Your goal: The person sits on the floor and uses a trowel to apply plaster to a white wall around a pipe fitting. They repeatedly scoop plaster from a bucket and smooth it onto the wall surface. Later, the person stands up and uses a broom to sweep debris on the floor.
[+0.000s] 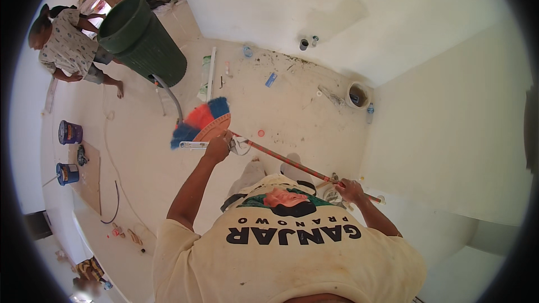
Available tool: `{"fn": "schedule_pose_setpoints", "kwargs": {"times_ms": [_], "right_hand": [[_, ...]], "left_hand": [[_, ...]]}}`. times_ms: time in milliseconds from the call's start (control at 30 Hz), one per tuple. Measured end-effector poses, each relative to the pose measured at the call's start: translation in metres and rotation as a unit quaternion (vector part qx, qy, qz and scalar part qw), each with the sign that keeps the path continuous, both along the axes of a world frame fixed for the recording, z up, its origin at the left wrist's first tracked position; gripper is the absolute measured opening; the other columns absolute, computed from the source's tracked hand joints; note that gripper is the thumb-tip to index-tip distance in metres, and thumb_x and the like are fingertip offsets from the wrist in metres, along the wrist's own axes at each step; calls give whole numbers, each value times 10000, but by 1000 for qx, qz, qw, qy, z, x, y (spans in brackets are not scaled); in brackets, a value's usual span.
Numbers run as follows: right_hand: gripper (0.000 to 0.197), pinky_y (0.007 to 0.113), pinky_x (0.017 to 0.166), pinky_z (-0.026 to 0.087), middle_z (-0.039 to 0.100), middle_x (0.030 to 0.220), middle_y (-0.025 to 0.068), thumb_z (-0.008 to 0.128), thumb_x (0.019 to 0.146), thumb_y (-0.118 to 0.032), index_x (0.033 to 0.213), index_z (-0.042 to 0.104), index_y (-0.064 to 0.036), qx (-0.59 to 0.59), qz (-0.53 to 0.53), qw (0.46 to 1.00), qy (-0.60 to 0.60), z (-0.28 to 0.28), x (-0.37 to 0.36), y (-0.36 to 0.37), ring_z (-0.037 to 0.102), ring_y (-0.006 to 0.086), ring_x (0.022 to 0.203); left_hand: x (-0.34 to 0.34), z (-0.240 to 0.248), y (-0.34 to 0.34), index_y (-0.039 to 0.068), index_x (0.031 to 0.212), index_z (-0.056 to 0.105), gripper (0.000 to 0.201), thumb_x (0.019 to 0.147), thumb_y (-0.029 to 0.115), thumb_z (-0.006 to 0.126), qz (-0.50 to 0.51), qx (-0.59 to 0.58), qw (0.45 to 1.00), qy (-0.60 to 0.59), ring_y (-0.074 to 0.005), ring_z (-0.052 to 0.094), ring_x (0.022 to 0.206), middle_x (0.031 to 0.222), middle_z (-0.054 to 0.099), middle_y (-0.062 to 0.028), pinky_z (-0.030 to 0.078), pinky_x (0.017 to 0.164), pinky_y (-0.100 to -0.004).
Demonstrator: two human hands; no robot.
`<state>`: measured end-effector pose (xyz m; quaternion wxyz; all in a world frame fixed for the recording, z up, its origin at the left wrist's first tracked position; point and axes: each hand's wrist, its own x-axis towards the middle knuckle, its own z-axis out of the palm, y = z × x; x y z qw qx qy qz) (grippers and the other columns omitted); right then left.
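From the head view, the left hand (218, 148) is closed round the broom (203, 122) near its blue and orange bristles, and the right hand (349, 189) grips the stick's far end. The broom sits low over the floor (292, 118). Bits and scraps lie near the wall (269, 0), so sweeping looks maybe half done. A big green bin (143, 42) stands near another person (67, 45)

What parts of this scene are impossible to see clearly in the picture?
- Head view: the person's legs and feet are mostly hidden by their own shirt.
- The left hand covers part of the broom handle, and the right hand hides another stretch near its end.
- The inside of the green bin is too dark to read.
- Small litter along the wall is too small to identify.
- A co-worker is bent by the fisheye rim.
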<state>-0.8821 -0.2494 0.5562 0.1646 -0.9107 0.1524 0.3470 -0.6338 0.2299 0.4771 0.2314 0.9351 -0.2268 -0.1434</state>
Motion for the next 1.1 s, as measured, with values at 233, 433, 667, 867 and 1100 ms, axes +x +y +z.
{"fn": "schedule_pose_setpoints", "kwargs": {"times_ms": [233,433,667,867,1100], "right_hand": [[379,510,806,504,690,919,205,538,935,-395,1042,647,-48,-5,-47,995,-90,-39,130,23,656,404,899],[280,528,807,495,668,940,260,518,896,-201,1076,604,-5,80,28,986,-140,-98,333,28,640,442,905],[256,496,871,520,677,1018,259,494,880,-136,1052,624,1,35,122,981,-147,-170,596,76,658,424,949],[273,411,846,561,695,1044,182,515,917,-185,1083,639,-8,-25,145,986,-82,-240,717,113,680,315,1014],[288,414,851,562,688,1055,219,485,914,-172,1089,627,8,-31,92,995,22,-250,649,82,684,326,1015]], "left_hand": [[46,-37,16,-12,978,524,244,768,23,643,191,-25,980,54,-455,635,898,923,650,-260,517,763,-505],[11,-85,38,-16,962,538,311,741,56,745,338,-13,933,124,-452,652,898,904,671,-256,527,749,-495],[-37,-74,40,-28,932,599,329,729,120,811,497,73,842,194,-418,669,884,914,679,-231,527,756,-470],[-15,-43,16,-46,905,609,351,714,152,827,574,81,780,236,-399,667,831,859,672,-221,515,735,-465],[52,-53,43,-38,905,593,360,715,164,824,496,81,822,267,-429,654,827,842,659,-237,508,725,-486]]}}
